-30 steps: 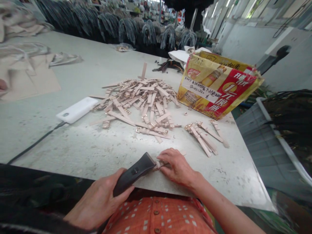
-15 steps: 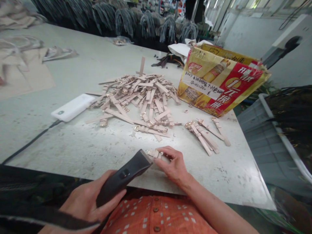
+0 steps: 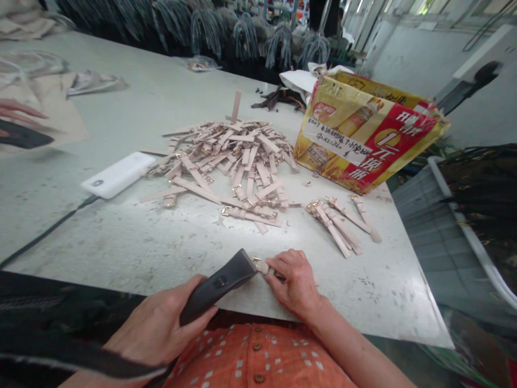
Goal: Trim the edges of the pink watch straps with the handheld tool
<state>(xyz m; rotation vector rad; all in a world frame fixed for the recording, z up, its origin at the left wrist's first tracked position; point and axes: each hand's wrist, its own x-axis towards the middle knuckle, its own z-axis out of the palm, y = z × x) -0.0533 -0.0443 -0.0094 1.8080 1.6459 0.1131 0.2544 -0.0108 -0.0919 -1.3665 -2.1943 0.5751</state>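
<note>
My left hand point(image 3: 169, 318) is wrapped round a black hair clipper point(image 3: 218, 285), its blade end angled up to the right. In my right hand point(image 3: 294, 283) is a beige buckle strap point(image 3: 262, 265), pinched between thumb and fingers just above the table. The strap's gold buckle end points at the clipper's blade; whether they touch I cannot tell. Most of the strap is hidden by my fingers. Beyond my hands lies a big heap of similar beige straps point(image 3: 230, 156) with gold buckles. A smaller group of straps point(image 3: 333, 223) lies to the right.
A yellow and red cardboard box point(image 3: 343, 134) stands at the table's right side, beside a grey bin point(image 3: 464, 231) on the floor. A white power bank point(image 3: 117, 175) with a black cable lies left. Another person's hand point(image 3: 20, 116) rests over beige fabric at the far left.
My left hand and the clipper have shifted slightly right. My right hand has moved a little right and turned with the strap. Another person's hand has appeared at the left.
</note>
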